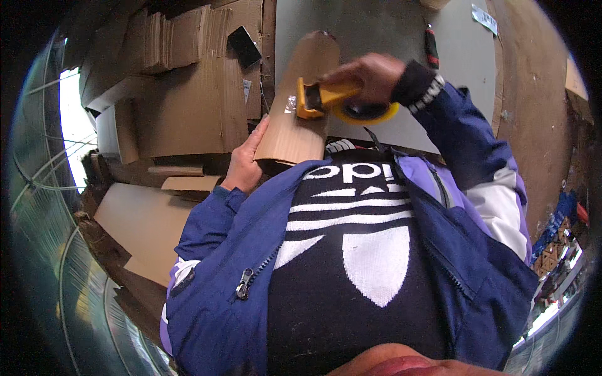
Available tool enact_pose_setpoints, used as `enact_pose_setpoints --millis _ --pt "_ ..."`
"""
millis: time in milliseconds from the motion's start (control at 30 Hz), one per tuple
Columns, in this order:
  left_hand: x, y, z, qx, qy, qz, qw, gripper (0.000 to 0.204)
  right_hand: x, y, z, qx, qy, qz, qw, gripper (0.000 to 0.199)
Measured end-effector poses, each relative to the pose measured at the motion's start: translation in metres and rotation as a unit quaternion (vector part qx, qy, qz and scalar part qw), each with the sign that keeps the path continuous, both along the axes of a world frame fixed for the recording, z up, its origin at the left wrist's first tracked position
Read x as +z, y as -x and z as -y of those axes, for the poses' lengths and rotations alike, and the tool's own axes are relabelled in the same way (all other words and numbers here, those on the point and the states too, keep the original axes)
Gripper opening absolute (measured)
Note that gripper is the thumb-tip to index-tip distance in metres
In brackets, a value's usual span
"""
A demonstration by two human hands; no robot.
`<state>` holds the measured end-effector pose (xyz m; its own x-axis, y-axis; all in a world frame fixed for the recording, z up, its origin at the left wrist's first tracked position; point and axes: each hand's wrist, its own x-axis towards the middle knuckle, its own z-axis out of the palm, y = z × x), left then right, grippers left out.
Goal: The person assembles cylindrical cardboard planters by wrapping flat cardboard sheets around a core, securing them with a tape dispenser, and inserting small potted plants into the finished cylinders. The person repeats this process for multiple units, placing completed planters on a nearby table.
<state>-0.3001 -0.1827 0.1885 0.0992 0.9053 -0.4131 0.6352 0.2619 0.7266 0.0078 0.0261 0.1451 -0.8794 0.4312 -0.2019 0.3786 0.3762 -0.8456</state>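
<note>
A brown cardboard tube (300,135) lies lengthwise in front of my chest, its near end toward me. My left hand (243,164) is closed around its near left side, fingers along the edge. Above the tube, my right hand (370,75) grips a yellow tape dispenser (338,95) that carries a roll of tape (367,114). The dispenser's head rests on or just above the tube's upper face; I cannot tell which. Beside that head, a shiny piece of clear tape (290,104) shows on the cardboard.
The grey tabletop (389,31) bears a red and black hand tool (431,47) and a paper label (484,20). Left of the tube are stacked cardboard sheets (182,113), with a dark flat rectangular object (244,47) on them. More cardboard (147,219) lies lower left.
</note>
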Motion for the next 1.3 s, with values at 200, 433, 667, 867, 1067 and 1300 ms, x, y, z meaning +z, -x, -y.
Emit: enact_pose_setpoints --millis 200,433,667,867,1067,1300 --pt "-0.028 0.000 0.015 0.082 0.045 0.115 0.989 0.073 -0.012 -0.056 0.053 -0.037 -0.061 0.105 0.992 0.058" --pt "-0.016 -0.017 0.021 0.116 0.054 0.198 0.972 0.085 -0.009 -0.053 0.059 0.006 -0.082 0.174 0.981 0.058" --pt "0.001 -0.044 0.009 0.099 0.075 0.171 0.977 0.099 0.011 0.001 0.017 0.135 -0.025 0.298 0.945 0.034" --pt "-0.006 -0.018 0.007 0.146 -0.003 0.213 0.966 0.083 -0.126 -0.130 0.047 -0.003 -0.141 0.378 0.915 0.035" --pt "0.004 0.004 -0.058 0.168 -0.003 0.145 0.975 0.045 -0.294 -0.341 0.056 -0.655 0.250 -0.136 0.700 0.056" --pt "0.073 -0.045 -0.186 -0.085 -0.099 -0.082 0.988 0.044 -0.391 -0.392 0.050 -0.733 0.304 -0.130 0.594 0.052"
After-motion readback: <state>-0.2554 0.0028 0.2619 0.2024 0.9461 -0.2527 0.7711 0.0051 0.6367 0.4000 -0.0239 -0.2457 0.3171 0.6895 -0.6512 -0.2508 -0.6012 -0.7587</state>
